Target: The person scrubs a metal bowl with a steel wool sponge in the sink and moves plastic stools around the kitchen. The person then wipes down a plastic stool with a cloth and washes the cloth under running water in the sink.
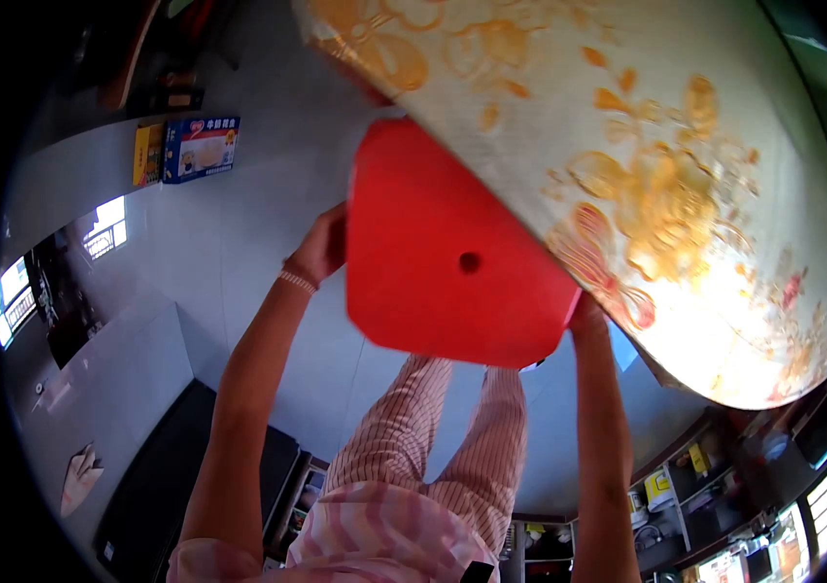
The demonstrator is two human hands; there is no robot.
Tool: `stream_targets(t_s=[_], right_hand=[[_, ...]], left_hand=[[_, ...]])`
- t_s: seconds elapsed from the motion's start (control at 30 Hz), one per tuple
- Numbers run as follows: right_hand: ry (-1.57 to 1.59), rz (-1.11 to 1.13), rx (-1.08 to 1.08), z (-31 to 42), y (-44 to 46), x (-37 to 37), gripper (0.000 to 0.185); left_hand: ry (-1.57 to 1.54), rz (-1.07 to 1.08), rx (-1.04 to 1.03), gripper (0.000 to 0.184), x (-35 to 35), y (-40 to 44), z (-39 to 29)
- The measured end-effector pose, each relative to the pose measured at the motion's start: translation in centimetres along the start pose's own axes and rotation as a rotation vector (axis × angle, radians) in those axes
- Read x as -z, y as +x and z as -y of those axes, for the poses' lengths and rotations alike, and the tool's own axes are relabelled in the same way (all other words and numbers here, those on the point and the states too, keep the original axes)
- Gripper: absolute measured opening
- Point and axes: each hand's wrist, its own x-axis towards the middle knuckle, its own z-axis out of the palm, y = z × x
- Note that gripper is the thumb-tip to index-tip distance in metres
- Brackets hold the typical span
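Between the person's two bare arms, over the grey floor (pixel 239 228), is a red panel (pixel 433 282) with cut corners and a small round hole near its middle. The left hand (pixel 324 245) is at its left edge; its fingers are hidden behind the panel, so whether they are spread or pressed together cannot be told. The right hand (pixel 585 313) is at the right edge, close to the rim of the cloth-covered table (pixel 540 117), with its fingers mostly out of sight and their state unclear. The table's gold-flowered cover fills the far right and hides the panel's far right side. Far left, a blue box (pixel 202 149) stands beside a yellow box (pixel 148 154). Shelves (pixel 686 486) are at the near right.
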Motion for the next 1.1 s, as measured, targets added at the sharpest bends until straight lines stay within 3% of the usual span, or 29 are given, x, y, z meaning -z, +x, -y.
stream_targets(t_s=[0.13, 0.23, 0.43, 0.47, 0.57, 0.67, 0.87, 1.0, 1.1], right_hand=[[0.211, 0.180, -0.163, -5.9, -4.4, -3.1, 0.045], [0.201, 0.113, -0.378, -4.0, -9.9, -10.2, 0.036], [0.192, 0.090, -0.466, -7.9, -14.9, -12.9, 0.034], [0.227, 0.110, -0.446, -8.1, -15.9, -13.3, 0.034], [0.285, 0.181, -0.401, -9.0, -19.1, -14.1, 0.039], [0.336, 0.159, -0.392, -9.3, -23.3, -14.4, 0.037], [0.419, 0.168, -0.205, -9.9, -33.2, -9.9, 0.036], [0.478, 0.124, -0.054, -9.4, -41.6, -6.3, 0.036], [0.534, 0.090, 0.080, -9.2, -47.9, -2.0, 0.036]], left_hand=[[0.075, -0.094, -0.043, 0.037, 5.7, -5.8, 0.7], [0.053, -0.172, -0.048, 0.039, 9.2, -10.3, 0.9], [0.154, -0.234, -0.235, 0.044, 15.5, -18.0, 1.5], [0.318, -0.240, -0.283, 0.046, 15.7, -19.1, 1.3], [0.400, -0.179, -0.435, 0.048, 17.1, -22.0, 1.6], [0.761, -0.207, -0.499, 0.049, 14.5, -26.0, 1.2], [0.249, -0.027, -0.411, 0.046, 14.3, -32.0, 3.6], [0.380, 0.194, -0.506, 0.045, 11.3, -34.9, 5.9], [0.247, 0.280, -0.345, 0.044, 7.0, -37.2, 8.4]])
